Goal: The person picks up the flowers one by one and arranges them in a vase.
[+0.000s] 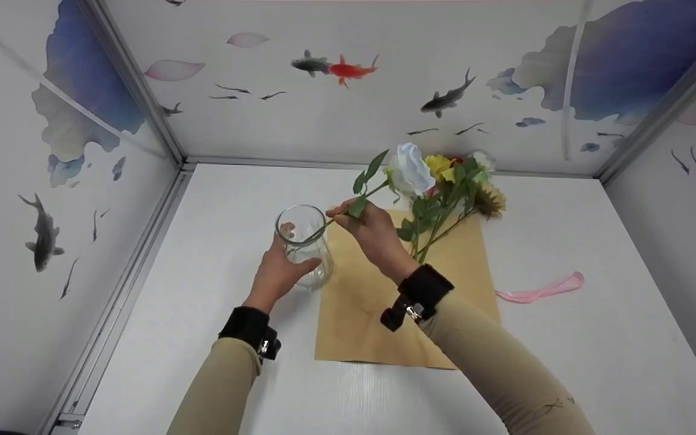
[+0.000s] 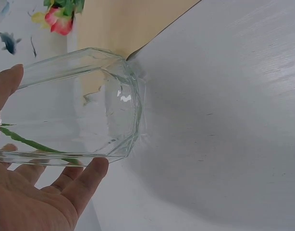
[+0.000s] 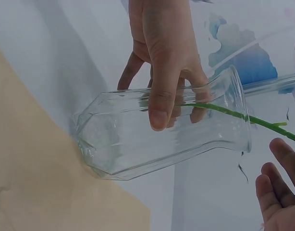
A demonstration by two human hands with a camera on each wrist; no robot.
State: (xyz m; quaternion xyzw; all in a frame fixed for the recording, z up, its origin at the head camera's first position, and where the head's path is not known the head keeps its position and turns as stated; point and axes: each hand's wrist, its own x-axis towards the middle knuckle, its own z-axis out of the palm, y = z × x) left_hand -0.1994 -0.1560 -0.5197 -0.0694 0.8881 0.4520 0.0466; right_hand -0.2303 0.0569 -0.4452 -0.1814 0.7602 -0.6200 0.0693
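On my head feed, the person's right hand (image 1: 372,232) pinches the green stem of a white rose (image 1: 411,169) just outside the mouth of a glass vase (image 1: 312,249). The rose's bloom leans up to the right beyond the knuckles, its leaves sticking out beside it. The stem's lower end slants through the rim and, as I see it in the left wrist view, runs down against the inner wall.

The left hand (image 1: 278,269) grips the vase body, thumb on one side and fingers spread along the other. The vase is at the left edge of a sheet of brown paper (image 1: 360,302), its mouth facing up; I cannot tell whether its base rests on the surface or is slightly raised.

Right of the rose, I have a loose bunch of flowers (image 1: 444,205), with a yellow bloom (image 1: 438,166) and a sunflower (image 1: 490,200) among them, the stems reaching down over the paper behind the right hand. Farther right, a pink ribbon (image 1: 544,290) lies on the white desk (image 1: 571,362), near the paper's edge. Around the desk I see white panels; the back panel (image 1: 348,121) carries printed fish, petals and blue washes.
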